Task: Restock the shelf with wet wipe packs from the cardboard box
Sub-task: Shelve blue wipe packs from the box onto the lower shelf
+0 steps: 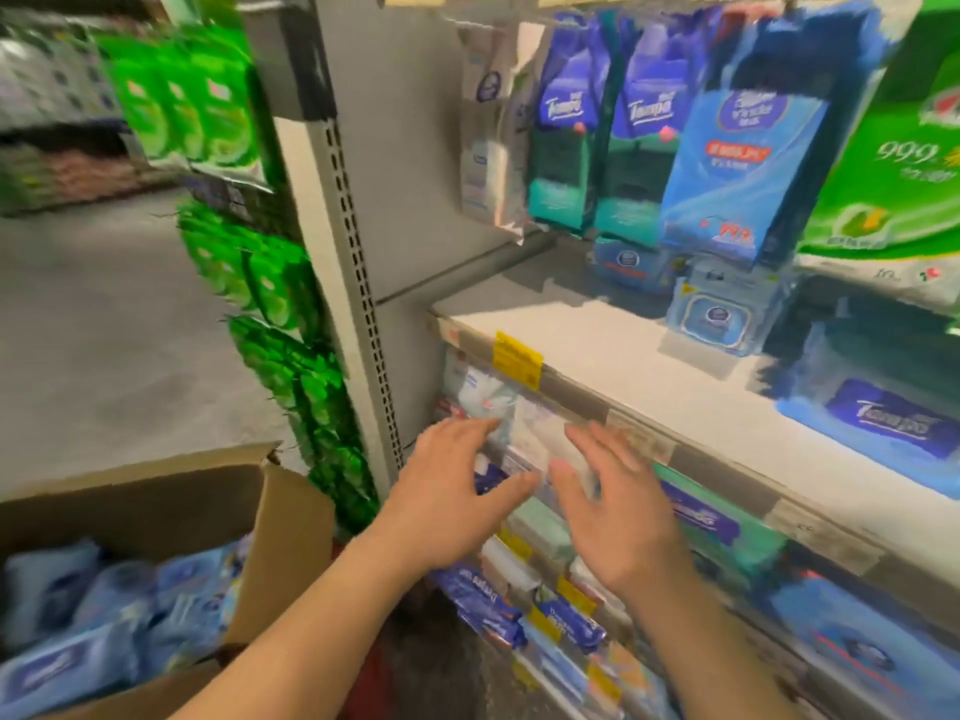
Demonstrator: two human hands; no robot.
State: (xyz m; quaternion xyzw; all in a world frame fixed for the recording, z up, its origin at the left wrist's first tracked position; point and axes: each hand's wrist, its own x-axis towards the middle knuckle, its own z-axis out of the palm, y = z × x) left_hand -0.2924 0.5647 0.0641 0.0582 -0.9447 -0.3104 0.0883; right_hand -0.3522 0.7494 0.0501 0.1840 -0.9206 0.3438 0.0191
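Shelf: pale board, mostly bare at left; blue packs standing far right.
Price rail: yellow tag at near edge.
Floor: grey, aisle at left.
Cardboard box: near left, open, blue wet wipe packs inside.
Left hand: grip wide, fingers spread, holding nothing.
Right hand: grip wide, holding nothing, before lower-shelf packs.

Head-worn view, down onto shelf
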